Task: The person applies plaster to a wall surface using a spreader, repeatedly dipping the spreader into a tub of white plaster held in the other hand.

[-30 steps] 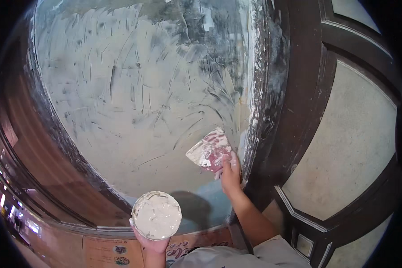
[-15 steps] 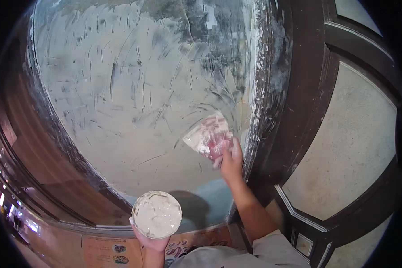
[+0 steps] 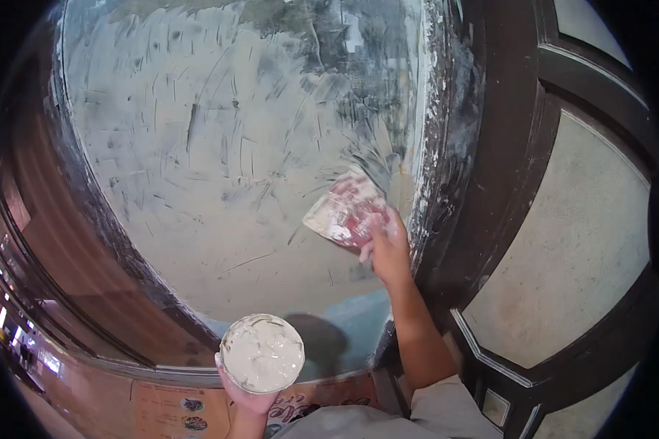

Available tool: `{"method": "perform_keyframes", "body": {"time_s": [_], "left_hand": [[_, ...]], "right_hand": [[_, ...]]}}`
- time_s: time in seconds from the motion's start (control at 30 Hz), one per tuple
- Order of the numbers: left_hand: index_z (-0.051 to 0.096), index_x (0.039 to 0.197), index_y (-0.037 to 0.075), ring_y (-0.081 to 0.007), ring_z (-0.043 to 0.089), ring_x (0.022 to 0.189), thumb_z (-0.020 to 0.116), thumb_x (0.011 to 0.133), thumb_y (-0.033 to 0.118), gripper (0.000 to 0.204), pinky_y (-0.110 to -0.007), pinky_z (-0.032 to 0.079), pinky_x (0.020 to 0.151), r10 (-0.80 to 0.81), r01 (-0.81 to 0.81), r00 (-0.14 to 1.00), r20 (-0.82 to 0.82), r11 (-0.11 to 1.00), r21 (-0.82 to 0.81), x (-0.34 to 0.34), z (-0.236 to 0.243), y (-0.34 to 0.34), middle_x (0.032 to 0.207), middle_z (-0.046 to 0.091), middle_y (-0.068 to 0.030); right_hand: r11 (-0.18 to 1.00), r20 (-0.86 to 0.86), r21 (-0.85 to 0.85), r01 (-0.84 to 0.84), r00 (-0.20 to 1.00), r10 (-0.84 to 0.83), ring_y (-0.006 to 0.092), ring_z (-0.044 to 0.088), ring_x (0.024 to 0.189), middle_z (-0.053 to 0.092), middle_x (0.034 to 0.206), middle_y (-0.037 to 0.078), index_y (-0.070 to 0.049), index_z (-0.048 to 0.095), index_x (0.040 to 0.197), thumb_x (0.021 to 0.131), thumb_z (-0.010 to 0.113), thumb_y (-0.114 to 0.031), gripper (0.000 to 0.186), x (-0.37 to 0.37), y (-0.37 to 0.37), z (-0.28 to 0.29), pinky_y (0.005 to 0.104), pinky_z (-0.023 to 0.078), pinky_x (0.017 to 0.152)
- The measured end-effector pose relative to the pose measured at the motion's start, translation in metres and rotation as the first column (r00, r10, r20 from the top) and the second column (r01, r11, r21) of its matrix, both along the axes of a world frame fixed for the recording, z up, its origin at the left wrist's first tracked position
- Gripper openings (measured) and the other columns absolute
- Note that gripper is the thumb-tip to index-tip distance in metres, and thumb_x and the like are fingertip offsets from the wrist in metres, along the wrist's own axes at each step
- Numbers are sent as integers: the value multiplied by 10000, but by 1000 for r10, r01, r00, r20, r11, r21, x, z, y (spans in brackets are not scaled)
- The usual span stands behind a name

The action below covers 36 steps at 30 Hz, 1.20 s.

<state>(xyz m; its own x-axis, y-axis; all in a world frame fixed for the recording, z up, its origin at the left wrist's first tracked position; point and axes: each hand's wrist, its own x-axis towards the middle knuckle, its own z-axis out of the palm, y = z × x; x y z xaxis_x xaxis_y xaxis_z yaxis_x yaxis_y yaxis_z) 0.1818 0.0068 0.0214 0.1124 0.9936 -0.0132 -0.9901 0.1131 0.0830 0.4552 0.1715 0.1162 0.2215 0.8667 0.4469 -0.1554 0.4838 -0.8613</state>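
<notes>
My right hand (image 3: pixel 388 249) is closed round a putty spreader (image 3: pixel 350 208), a wide reddish blade smeared with white paste. Its broad edge lies against the wall panel (image 3: pixel 220 168), which carries streaks of pale putty over a darker grey-blue surface. Down at the lower middle, my left hand (image 3: pixel 250 395) grips a round tub (image 3: pixel 262 354) from below and the side. Creamy white putty fills the tub, its top uneven and glossy. White smears mark the fingers of my right hand.
Dark wooden framing with pale inset panels (image 3: pixel 556 241) stands to the right. A dark, paint-flecked border (image 3: pixel 447 146) edges the wall panel. Brown glossy panelling (image 3: pixel 73 271) curves along the left. Below the wall is an orange printed banner (image 3: pixel 168 410).
My right hand and the spreader have moved slightly up and to the right over the wall. The tub in my left hand sits nearly where it was.
</notes>
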Motion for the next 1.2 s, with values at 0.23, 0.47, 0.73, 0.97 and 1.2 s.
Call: {"method": "perform_keyframes", "body": {"time_s": [0.23,0.47,0.73,0.97,1.2], "left_hand": [[374,1521,171,-387,317,1441,366,957,632,728,-602,247,1166,76,-48,971,-226,990,129,3,-4,3,1594,311,-123],[387,1514,174,-374,325,1438,342,961,639,724,-599,261,1161,30,-31,999,-36,999,-23,6,7,-1,1591,319,-116],[394,1511,184,-364,321,1441,393,949,643,726,-594,248,1168,45,-31,984,-173,996,83,4,-9,3,1599,308,-98],[396,1510,178,-358,326,1439,408,950,626,717,-583,243,1172,10,-11,998,-63,1000,-15,17,6,4,1587,333,-101],[402,1505,183,-355,344,1430,391,950,634,715,-585,278,1156,46,-14,957,-286,994,111,7,-13,1,1583,340,-96]], "right_hand": [[996,-367,-38,76,927,-85,107,528,484,612,1059,96,-25,409,1387,1036,496,-207,405,18,7,-52,228,397,409],[999,-134,-35,-1,991,-4,112,514,483,607,1034,80,-20,464,1321,1041,488,-190,328,-13,8,-2,243,410,430],[996,-449,-88,24,892,-61,105,504,487,597,943,68,3,430,1331,1049,489,-244,379,14,-3,-81,244,401,441],[996,-321,-21,84,943,-87,118,517,478,592,900,73,2,462,1287,1046,490,-261,358,27,8,-21,255,403,446],[980,-509,-200,4,854,-107,132,530,488,599,935,65,-21,447,1333,1046,490,-287,394,14,-23,-136,266,420,454]]}}
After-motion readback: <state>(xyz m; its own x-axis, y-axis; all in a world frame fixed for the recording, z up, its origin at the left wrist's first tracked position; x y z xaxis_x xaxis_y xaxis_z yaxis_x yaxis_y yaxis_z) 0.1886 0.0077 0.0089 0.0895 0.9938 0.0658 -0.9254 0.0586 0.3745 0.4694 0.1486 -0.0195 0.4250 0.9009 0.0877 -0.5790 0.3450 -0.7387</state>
